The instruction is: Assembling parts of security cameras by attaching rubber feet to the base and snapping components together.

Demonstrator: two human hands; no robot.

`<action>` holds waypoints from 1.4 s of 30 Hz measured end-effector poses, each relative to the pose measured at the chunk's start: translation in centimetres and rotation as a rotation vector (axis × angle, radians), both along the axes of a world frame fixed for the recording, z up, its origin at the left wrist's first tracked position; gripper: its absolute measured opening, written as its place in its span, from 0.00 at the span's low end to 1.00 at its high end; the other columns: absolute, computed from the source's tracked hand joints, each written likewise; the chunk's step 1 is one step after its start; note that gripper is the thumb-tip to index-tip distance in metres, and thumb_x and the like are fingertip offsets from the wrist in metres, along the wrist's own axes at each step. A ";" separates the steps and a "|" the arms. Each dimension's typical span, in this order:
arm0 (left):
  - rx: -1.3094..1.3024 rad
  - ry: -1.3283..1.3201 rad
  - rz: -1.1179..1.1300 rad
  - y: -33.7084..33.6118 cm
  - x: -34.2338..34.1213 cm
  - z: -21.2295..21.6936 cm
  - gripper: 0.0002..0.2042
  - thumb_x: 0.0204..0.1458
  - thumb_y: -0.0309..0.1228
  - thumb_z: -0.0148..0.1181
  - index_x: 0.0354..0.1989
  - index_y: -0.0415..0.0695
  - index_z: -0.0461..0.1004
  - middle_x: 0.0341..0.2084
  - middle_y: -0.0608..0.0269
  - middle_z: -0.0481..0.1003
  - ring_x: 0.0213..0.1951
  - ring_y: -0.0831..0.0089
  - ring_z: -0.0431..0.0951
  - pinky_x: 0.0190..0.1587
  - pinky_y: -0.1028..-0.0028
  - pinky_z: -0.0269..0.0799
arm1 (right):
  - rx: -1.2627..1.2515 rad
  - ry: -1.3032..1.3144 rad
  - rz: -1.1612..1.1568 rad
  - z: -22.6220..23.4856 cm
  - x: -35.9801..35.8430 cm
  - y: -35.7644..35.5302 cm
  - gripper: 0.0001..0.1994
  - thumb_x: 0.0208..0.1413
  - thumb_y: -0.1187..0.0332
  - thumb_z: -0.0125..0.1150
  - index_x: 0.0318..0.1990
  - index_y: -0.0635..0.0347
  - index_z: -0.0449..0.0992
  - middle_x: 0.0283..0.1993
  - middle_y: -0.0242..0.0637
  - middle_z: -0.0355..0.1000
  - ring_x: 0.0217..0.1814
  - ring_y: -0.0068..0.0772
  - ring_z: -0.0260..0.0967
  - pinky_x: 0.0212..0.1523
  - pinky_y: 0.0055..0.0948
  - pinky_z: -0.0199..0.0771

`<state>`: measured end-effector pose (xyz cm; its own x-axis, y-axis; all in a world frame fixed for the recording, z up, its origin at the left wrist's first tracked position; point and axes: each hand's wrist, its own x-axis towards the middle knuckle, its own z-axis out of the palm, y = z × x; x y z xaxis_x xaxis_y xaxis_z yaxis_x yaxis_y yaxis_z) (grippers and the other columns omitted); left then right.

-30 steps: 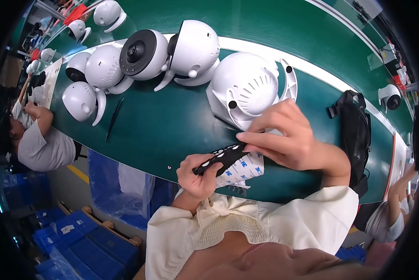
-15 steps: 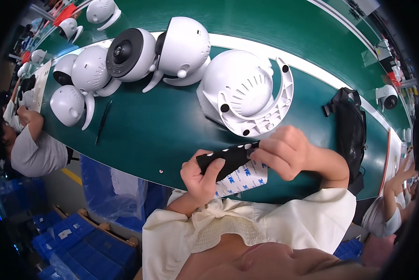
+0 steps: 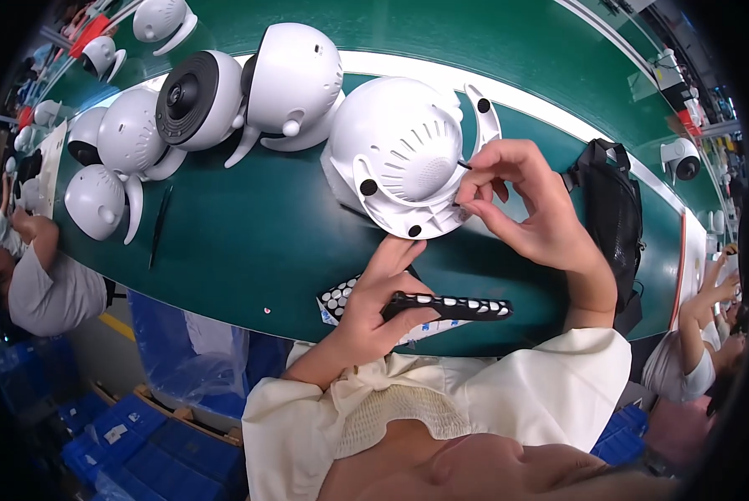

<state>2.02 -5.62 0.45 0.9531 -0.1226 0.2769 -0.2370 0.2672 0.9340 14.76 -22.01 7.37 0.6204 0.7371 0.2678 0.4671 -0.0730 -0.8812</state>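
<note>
In front of me a white round device lies tipped over, its curved base turned up toward me. Black round pads are stuck on this base. My left hand grips a curled black sticker sheet with rows of white round gaps, its pale, blue-printed backing showing underneath; the fingertips reach the base's near edge. Over the right part of the base, my right hand is closed in a pinch. A small dark piece, apparently one of the round pads, shows at its fingertips, though the fingers partly hide it.
Several similar white devices stand in a row at the left. Near them lies a thin black tool. A black bag rests on the green table at right. Blue boxes sit below; other people work at both sides.
My right hand has left the sticker sheet and moved up to the base with a small dark piece. My left hand has turned the sheet and come up to the base's near edge.
</note>
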 end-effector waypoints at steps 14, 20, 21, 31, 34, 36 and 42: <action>-0.373 0.040 -0.020 0.3 -0.4 -0.7 0.09 0.44 0.24 0.57 0.34 0.34 0.68 0.57 0.37 0.42 0.60 0.46 0.45 0.60 0.53 0.39 | -0.013 -0.055 -0.001 -0.4 0.4 0.1 0.13 0.47 0.81 0.54 0.41 0.66 0.61 0.33 0.35 0.66 0.31 0.20 0.63 0.33 0.19 0.66; -0.381 0.048 -0.008 0.3 -0.5 -0.5 0.10 0.44 0.24 0.56 0.34 0.33 0.68 0.57 0.36 0.42 0.60 0.46 0.45 0.60 0.53 0.39 | -0.003 -0.130 -0.016 -0.9 0.3 0.2 0.12 0.47 0.81 0.54 0.40 0.65 0.62 0.33 0.36 0.65 0.30 0.22 0.63 0.32 0.19 0.66; -0.379 0.052 0.004 0.3 -0.5 -0.6 0.10 0.45 0.24 0.56 0.34 0.33 0.68 0.57 0.36 0.42 0.60 0.46 0.45 0.60 0.53 0.39 | -0.001 -0.130 -0.015 -0.9 0.3 0.2 0.12 0.47 0.81 0.54 0.40 0.65 0.62 0.33 0.36 0.65 0.30 0.22 0.63 0.32 0.19 0.66; -0.556 0.122 0.085 0.3 -0.6 0.0 0.09 0.47 0.25 0.54 0.33 0.32 0.65 0.57 0.35 0.43 0.59 0.44 0.46 0.59 0.51 0.41 | 0.083 -1.065 0.069 -3.1 2.0 0.1 0.11 0.38 0.77 0.59 0.33 0.64 0.69 0.32 0.36 0.73 0.29 0.28 0.69 0.28 0.23 0.61; -0.545 0.121 0.104 0.3 -0.5 0.0 0.09 0.48 0.26 0.54 0.32 0.32 0.65 0.56 0.35 0.44 0.59 0.44 0.46 0.59 0.51 0.41 | 0.086 -1.244 0.016 -3.2 1.6 0.4 0.11 0.40 0.72 0.61 0.33 0.64 0.71 0.33 0.37 0.73 0.28 0.25 0.69 0.30 0.21 0.61; -0.548 0.125 0.101 0.3 -0.4 -0.1 0.09 0.48 0.26 0.53 0.32 0.33 0.65 0.56 0.36 0.44 0.59 0.44 0.47 0.59 0.51 0.41 | -0.012 -0.843 0.050 -2.0 1.4 -0.1 0.15 0.38 0.74 0.63 0.37 0.64 0.70 0.31 0.34 0.73 0.28 0.25 0.69 0.32 0.21 0.62; -0.419 0.224 0.110 0.1 -0.5 0.1 0.06 0.46 0.21 0.52 0.32 0.34 0.65 0.56 0.40 0.48 0.60 0.50 0.48 0.60 0.56 0.41 | 0.030 0.337 -0.101 -0.3 0.3 -1.0 0.04 0.49 0.75 0.53 0.32 0.66 0.69 0.14 0.26 0.64 0.16 0.11 0.61 0.18 0.12 0.56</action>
